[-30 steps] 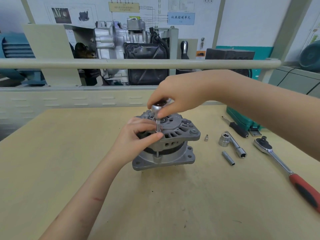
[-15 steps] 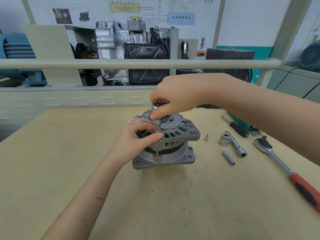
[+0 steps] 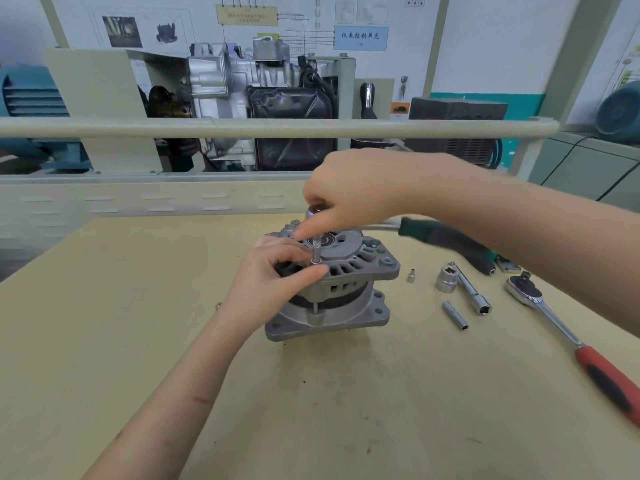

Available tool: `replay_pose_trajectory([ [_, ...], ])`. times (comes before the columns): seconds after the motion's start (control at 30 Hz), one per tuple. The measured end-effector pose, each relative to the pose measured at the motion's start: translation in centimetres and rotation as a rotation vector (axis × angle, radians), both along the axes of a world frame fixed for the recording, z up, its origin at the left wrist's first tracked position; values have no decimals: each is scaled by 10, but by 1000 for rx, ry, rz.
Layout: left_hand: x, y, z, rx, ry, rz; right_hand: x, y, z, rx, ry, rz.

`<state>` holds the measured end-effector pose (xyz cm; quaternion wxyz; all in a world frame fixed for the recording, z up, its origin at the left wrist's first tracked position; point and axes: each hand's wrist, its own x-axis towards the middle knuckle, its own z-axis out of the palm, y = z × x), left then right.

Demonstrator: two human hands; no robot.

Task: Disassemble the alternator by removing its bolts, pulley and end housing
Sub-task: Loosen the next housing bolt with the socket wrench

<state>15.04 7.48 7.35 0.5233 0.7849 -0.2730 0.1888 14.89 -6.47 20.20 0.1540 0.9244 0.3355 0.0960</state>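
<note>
A grey alternator [image 3: 341, 289] stands upright near the middle of a pale wooden desk [image 3: 138, 306]. The left hand [image 3: 273, 275] grips its upper housing, thumb and fingers curled around the rim. The right hand [image 3: 349, 192] pinches the head of a green-handled ratchet [image 3: 446, 239] – its socket extension [image 3: 316, 249] stands upright on a bolt. Toward the desk's right edge lie loose sockets [image 3: 446, 279] and a red-handled ratchet [image 3: 568, 337].

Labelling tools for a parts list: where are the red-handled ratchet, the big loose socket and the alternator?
red-handled ratchet [image 3: 604, 372], head view, on its red grip.
big loose socket [image 3: 447, 279], head view, on its side wall.
alternator [image 3: 360, 258], head view, on its upper housing.
</note>
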Motion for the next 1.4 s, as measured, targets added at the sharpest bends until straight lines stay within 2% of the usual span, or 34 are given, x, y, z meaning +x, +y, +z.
replay_pose_trajectory([
  [0.13, -1, 2, 3, 12, 8, -22, 0, -4, 7, 51, 172, 80],
  [0.23, -3, 1, 3, 46, 5, -32, -3, -7, 8, 84, 229, 124],
  [0.53, -2, -1, -1, -4, 5, 8, 1, -2, -1, 160, 83, 72],
  [0.67, -1, 0, 1, -4, 11, -12, -1, -3, 2, 242, 173, 134],
  [0.87, -2, 3, 3, 53, 30, -40, -1, -6, 4, 243, 282, 176],
  [1.03, 0, 2, 0, -4, 27, -9, 0, -2, 4, 196, 178, 134],
  [1.17, 1, 0, -2, 5, 18, 4, 5, -1, -2, 248, 109, 149],
  [1.4, 0, 4, 3, 46, 11, -49, -2, -7, 3, 257, 258, 202],
])
